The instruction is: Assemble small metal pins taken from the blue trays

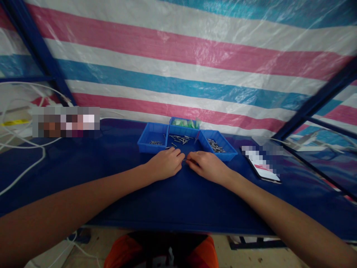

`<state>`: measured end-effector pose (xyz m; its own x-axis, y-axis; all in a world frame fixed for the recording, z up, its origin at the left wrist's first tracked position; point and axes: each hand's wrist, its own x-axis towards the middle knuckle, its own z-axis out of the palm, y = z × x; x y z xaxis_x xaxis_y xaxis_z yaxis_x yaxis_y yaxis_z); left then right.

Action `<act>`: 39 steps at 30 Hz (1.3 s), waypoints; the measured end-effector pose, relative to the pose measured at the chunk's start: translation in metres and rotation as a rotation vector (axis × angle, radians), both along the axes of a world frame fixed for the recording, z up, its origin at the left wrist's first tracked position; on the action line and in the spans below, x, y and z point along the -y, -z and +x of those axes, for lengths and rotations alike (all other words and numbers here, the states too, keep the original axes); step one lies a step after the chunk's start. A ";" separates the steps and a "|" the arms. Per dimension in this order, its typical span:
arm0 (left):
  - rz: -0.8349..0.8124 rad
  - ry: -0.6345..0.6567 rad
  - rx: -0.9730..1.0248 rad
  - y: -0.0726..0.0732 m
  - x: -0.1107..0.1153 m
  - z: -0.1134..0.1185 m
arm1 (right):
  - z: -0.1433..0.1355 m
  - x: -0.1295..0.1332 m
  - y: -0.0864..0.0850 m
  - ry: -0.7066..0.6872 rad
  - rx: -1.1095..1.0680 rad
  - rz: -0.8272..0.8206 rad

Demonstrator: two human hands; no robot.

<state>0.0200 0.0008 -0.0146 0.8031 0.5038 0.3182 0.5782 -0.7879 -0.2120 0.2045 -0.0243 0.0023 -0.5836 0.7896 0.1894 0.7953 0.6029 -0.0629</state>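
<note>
My left hand and my right hand meet over the middle of the blue table, fingers pinched. A thin metal pin spans the small gap between their fingertips, one end in each hand; its exact shape is too small to make out. Just beyond lie several loose metal pins on the table. To the left stands a blue bin with a few small metal pieces. On the right, another blue bin holds a heap of metal pieces.
Behind the loose pins, a third blue bin contains green plastic-wrapped items. A phone lies on the table at right. White cables trail at left. A striped plastic sheet hangs behind, between blue frame posts.
</note>
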 end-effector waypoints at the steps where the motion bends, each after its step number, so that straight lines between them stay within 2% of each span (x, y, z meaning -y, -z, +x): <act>1: 0.002 0.002 0.000 0.000 0.000 0.000 | 0.000 0.000 0.000 -0.002 0.003 0.006; 10: -0.049 0.006 -0.009 0.001 -0.001 -0.001 | 0.000 0.000 0.001 -0.028 0.022 0.034; 29: 0.008 0.035 0.007 0.003 -0.003 -0.002 | 0.000 0.000 0.001 -0.024 0.035 0.022; 39: 0.103 0.131 0.046 0.000 0.003 0.002 | 0.002 -0.002 0.004 -0.026 0.078 0.001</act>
<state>0.0217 -0.0018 -0.0143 0.8432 0.3586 0.4005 0.4830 -0.8324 -0.2717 0.2061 -0.0228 -0.0021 -0.6172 0.7737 0.1434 0.7817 0.6237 -0.0007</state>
